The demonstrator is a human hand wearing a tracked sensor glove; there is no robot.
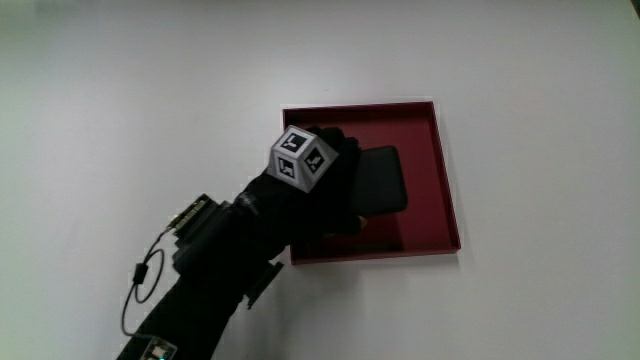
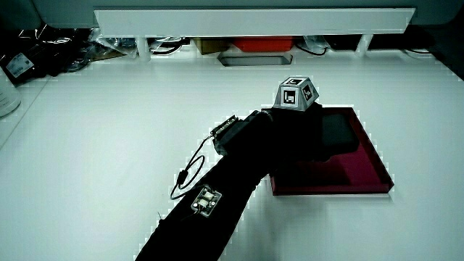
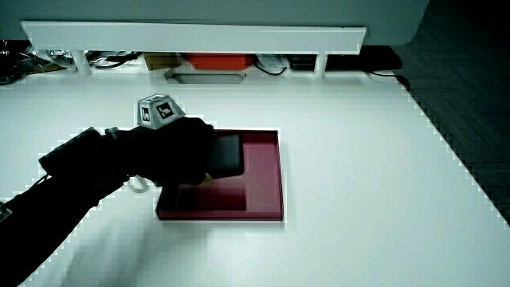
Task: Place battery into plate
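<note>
A square dark red plate (image 1: 445, 190) with raised walls lies on the white table; both side views show it too (image 2: 370, 163) (image 3: 267, 171). The gloved hand (image 1: 335, 185) reaches over the plate, its patterned cube (image 1: 302, 156) on top. Its fingers are curled round a flat black battery pack (image 1: 382, 180), which sits inside the plate's area, low over or on its floor; contact cannot be made out. In both side views the battery (image 2: 339, 134) (image 3: 227, 155) sticks out from under the hand (image 2: 297, 134) (image 3: 179, 147).
A low white partition (image 2: 254, 20) stands at the table's edge farthest from the person, with cables and small items under it. A cable loop (image 1: 140, 285) hangs from the forearm's sleeve.
</note>
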